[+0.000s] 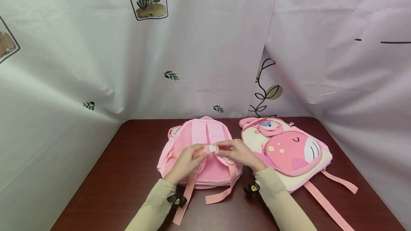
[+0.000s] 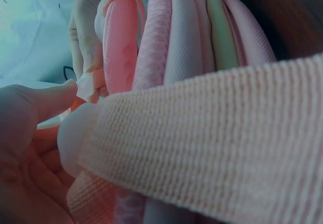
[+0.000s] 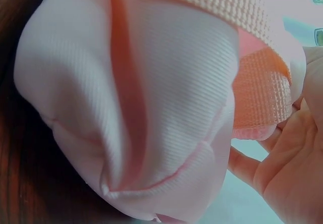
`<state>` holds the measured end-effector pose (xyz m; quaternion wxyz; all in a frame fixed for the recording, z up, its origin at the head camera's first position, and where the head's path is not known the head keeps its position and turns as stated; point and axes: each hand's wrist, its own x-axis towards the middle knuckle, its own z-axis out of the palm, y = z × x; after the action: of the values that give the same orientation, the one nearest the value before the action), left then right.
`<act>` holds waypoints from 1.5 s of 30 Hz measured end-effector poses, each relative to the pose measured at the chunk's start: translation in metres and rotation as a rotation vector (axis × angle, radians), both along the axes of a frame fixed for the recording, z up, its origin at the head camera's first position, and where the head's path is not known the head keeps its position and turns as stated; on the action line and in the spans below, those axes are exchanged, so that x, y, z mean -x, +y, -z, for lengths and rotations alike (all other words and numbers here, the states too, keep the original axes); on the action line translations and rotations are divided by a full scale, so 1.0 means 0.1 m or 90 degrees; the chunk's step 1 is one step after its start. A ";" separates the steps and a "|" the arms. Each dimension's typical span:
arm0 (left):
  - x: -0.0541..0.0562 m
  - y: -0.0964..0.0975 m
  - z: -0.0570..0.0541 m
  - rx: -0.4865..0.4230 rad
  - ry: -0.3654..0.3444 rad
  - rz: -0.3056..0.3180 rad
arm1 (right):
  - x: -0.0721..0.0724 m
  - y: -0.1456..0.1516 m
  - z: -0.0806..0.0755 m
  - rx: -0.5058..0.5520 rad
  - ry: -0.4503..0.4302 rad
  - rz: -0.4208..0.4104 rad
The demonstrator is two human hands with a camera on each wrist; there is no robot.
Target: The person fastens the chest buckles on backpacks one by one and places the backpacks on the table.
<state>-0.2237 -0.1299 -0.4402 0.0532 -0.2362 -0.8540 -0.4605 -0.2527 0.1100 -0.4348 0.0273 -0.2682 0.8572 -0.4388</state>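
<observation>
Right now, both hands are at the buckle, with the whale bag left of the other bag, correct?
No: the head view shows the whale bag right of the other bag; left hand and right hand are indeed at the buckle.

No text, brand or number can be read in any of the 3 views; the yellow marks on the 2 black wrist devices [image 1: 248, 190] are too small to make out; the white buckle [image 1: 212, 148], pink backpack [image 1: 212, 172], cream-and-pink backpack [image 1: 290, 154] and printed cloth [image 1: 205, 45] show no legible lettering.
</observation>
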 end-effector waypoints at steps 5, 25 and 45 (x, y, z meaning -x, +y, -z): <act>-0.01 0.00 0.01 0.007 0.008 0.000 | 0.00 0.00 0.00 0.000 -0.006 -0.002; 0.06 -0.18 0.01 0.185 0.056 0.030 | 0.04 -0.07 0.17 0.014 -0.060 -0.081; 0.08 -0.39 0.14 0.293 0.050 0.074 | -0.03 -0.08 0.31 -0.129 0.020 -0.098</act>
<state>-0.2322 -0.1692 -0.4547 0.0047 -0.3083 -0.9187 -0.2468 -0.2501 0.1017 -0.4655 0.0743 -0.3359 0.8744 -0.3421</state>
